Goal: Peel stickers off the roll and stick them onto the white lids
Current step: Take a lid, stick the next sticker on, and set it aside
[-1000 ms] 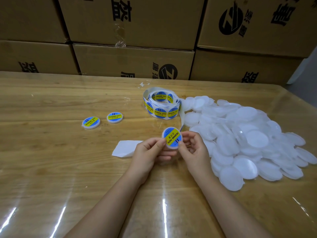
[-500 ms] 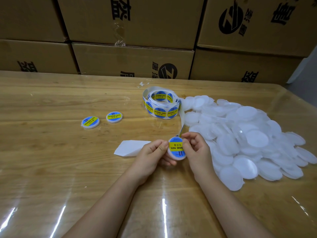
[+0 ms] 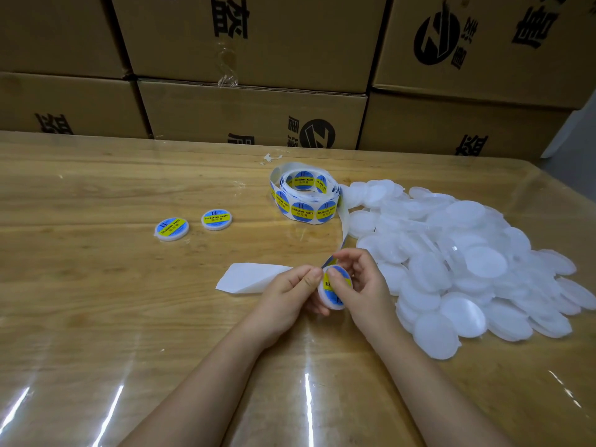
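Between both hands is a white lid carrying a blue and yellow sticker, tilted on edge. My left hand grips its left rim, thumb on the sticker face. My right hand holds the right side, thumb pressing the sticker. The sticker roll stands behind, its backing strip trailing down to my hands. A big heap of bare white lids lies to the right. Two stickered lids lie flat at the left.
An empty piece of white backing paper lies just left of my left hand. Stacked cardboard boxes wall off the table's far edge. The wooden table has a glossy clear cover. A small paper scrap lies behind the roll.
The lid has turned in my hands, its yellow band going from level to nearly upright. My right thumb has slid onto the sticker face. The hands stayed in about the same place.
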Action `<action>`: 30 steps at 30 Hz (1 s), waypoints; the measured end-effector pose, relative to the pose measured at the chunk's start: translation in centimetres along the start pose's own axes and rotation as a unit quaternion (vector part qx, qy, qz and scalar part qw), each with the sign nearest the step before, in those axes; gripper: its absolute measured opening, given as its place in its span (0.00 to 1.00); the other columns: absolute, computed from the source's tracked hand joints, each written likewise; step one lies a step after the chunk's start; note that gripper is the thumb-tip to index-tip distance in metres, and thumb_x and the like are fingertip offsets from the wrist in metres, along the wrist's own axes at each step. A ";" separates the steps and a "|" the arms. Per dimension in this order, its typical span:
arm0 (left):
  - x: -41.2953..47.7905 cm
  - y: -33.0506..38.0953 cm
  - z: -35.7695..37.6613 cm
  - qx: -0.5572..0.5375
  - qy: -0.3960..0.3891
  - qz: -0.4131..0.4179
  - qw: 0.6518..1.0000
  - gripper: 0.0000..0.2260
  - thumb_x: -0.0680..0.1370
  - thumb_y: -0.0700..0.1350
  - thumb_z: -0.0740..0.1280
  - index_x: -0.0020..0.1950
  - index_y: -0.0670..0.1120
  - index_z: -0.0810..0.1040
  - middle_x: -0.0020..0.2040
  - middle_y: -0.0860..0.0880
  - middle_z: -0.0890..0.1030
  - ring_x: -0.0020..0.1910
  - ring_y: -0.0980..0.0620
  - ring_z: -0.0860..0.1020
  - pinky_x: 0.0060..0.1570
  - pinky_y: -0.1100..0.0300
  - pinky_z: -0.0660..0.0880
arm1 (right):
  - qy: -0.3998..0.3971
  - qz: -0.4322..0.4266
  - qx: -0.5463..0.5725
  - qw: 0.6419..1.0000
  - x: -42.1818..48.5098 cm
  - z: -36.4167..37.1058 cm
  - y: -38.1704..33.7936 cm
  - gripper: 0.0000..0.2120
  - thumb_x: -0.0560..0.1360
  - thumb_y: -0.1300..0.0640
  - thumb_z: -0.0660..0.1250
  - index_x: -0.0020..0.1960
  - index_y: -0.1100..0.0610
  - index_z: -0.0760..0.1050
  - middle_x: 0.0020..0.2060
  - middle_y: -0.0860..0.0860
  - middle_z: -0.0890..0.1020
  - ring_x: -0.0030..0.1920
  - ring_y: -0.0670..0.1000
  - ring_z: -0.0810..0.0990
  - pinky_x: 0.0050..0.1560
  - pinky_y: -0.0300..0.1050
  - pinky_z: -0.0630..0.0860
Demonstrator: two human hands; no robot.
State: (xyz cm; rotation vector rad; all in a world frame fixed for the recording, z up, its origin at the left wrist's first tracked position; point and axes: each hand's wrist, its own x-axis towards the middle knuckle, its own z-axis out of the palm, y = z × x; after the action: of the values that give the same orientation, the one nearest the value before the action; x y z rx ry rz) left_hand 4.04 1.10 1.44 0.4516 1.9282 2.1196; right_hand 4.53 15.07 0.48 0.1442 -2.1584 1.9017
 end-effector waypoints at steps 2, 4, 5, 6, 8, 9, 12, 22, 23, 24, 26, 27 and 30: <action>0.1 0.0 0.0 0.005 0.006 -0.001 1.000 0.13 0.81 0.43 0.56 0.41 0.41 0.75 0.33 0.46 0.78 0.29 0.54 0.77 0.34 0.65 0.75 | -0.014 -0.005 -0.008 1.000 -0.1 0.1 -0.1 0.12 0.68 0.52 0.68 0.51 0.48 0.73 0.40 0.46 0.76 0.40 0.43 0.77 0.43 0.35 0.74; 0.1 -0.1 0.0 0.010 0.009 0.003 1.000 0.13 0.81 0.43 0.56 0.42 0.39 0.74 0.34 0.43 0.77 0.30 0.54 0.76 0.34 0.64 0.74 | -0.023 -0.009 -0.016 1.000 -0.2 0.2 -0.3 0.14 0.68 0.52 0.68 0.52 0.48 0.72 0.41 0.48 0.76 0.41 0.43 0.77 0.44 0.36 0.74; 0.1 -0.2 0.0 0.011 0.011 0.005 1.000 0.13 0.81 0.43 0.56 0.42 0.39 0.74 0.34 0.43 0.77 0.30 0.54 0.75 0.35 0.64 0.74 | -0.028 -0.009 -0.015 0.999 -0.2 0.2 -0.3 0.14 0.67 0.52 0.68 0.52 0.48 0.72 0.41 0.48 0.76 0.41 0.43 0.77 0.44 0.37 0.74; 0.1 -0.2 -0.1 0.009 0.014 0.007 1.000 0.13 0.80 0.44 0.56 0.43 0.39 0.74 0.34 0.43 0.77 0.31 0.53 0.75 0.35 0.63 0.74 | -0.034 -0.009 -0.014 0.999 -0.3 0.2 -0.4 0.15 0.67 0.52 0.69 0.53 0.48 0.72 0.42 0.47 0.77 0.41 0.43 0.78 0.45 0.36 0.74; 0.2 -0.3 -0.2 -0.001 0.022 0.007 1.000 0.14 0.79 0.47 0.57 0.43 0.39 0.74 0.34 0.44 0.77 0.31 0.53 0.75 0.35 0.62 0.74 | -0.049 -0.010 -0.017 0.999 -0.4 0.2 -0.5 0.16 0.67 0.52 0.69 0.54 0.47 0.71 0.43 0.43 0.78 0.41 0.41 0.78 0.45 0.35 0.75; 0.2 -0.3 -0.2 -0.011 0.028 0.005 1.000 0.14 0.79 0.47 0.57 0.43 0.39 0.75 0.34 0.45 0.77 0.32 0.53 0.74 0.35 0.62 0.74 | -0.057 -0.011 -0.012 0.998 -0.5 0.2 -0.6 0.17 0.67 0.53 0.69 0.54 0.47 0.71 0.42 0.41 0.79 0.41 0.40 0.79 0.44 0.34 0.75; 0.4 -0.4 -0.3 -0.053 0.055 0.004 0.997 0.14 0.80 0.48 0.57 0.41 0.43 0.76 0.34 0.46 0.78 0.31 0.52 0.73 0.35 0.61 0.73 | -0.067 -0.009 0.033 0.997 -0.8 0.4 -0.7 0.17 0.67 0.57 0.70 0.55 0.48 0.72 0.43 0.41 0.80 0.41 0.39 0.80 0.39 0.30 0.75; 0.6 0.0 -0.9 -0.151 0.065 -0.016 0.986 0.15 0.76 0.53 0.58 0.39 0.46 0.79 0.33 0.47 0.78 0.28 0.56 0.69 0.30 0.65 0.68 | -0.016 -0.022 0.020 0.999 0.0 0.2 -0.2 0.17 0.69 0.61 0.67 0.56 0.48 0.71 0.37 0.46 0.75 0.38 0.42 0.75 0.41 0.38 0.73; 0.6 0.0 -0.8 -0.149 0.054 -0.020 0.987 0.16 0.76 0.53 0.58 0.37 0.48 0.80 0.32 0.48 0.78 0.28 0.56 0.69 0.30 0.65 0.67 | -0.012 -0.023 0.027 0.999 0.1 0.1 -0.2 0.17 0.70 0.63 0.66 0.56 0.49 0.72 0.37 0.47 0.75 0.38 0.41 0.75 0.41 0.38 0.73; 0.5 0.1 -0.8 -0.143 0.041 -0.024 0.989 0.17 0.76 0.53 0.58 0.34 0.49 0.81 0.30 0.49 0.77 0.28 0.56 0.69 0.30 0.65 0.67 | -0.010 -0.023 0.031 0.999 0.1 0.0 -0.1 0.17 0.70 0.62 0.66 0.56 0.50 0.72 0.37 0.47 0.75 0.38 0.41 0.75 0.41 0.38 0.73; 0.5 0.1 -0.7 -0.133 0.020 -0.031 0.990 0.18 0.76 0.53 0.58 0.32 0.50 0.80 0.28 0.51 0.76 0.27 0.56 0.69 0.29 0.66 0.67 | -0.005 -0.017 0.032 0.999 0.2 0.0 -0.1 0.16 0.69 0.60 0.65 0.56 0.50 0.72 0.36 0.44 0.75 0.38 0.42 0.75 0.41 0.37 0.73; 0.4 0.1 -0.8 -0.132 0.016 -0.034 0.990 0.18 0.76 0.53 0.58 0.31 0.49 0.80 0.28 0.51 0.76 0.27 0.56 0.69 0.28 0.66 0.67 | -0.004 -0.014 0.032 0.999 0.2 0.0 -0.1 0.16 0.68 0.59 0.65 0.56 0.50 0.72 0.36 0.44 0.75 0.38 0.41 0.75 0.41 0.37 0.73; 0.3 0.1 -0.8 -0.133 0.012 -0.037 0.990 0.16 0.75 0.53 0.59 0.34 0.46 0.77 0.27 0.51 0.75 0.25 0.57 0.70 0.27 0.67 0.67 | -0.020 -0.009 0.018 1.000 0.0 0.1 -0.2 0.17 0.68 0.58 0.66 0.56 0.48 0.72 0.35 0.41 0.76 0.39 0.41 0.75 0.42 0.37 0.74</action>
State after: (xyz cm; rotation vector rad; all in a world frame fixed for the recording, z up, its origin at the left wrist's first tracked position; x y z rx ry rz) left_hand 3.42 0.45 1.49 0.2981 1.6127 2.2978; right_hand 4.59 14.97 0.63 0.2106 -2.1413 1.9456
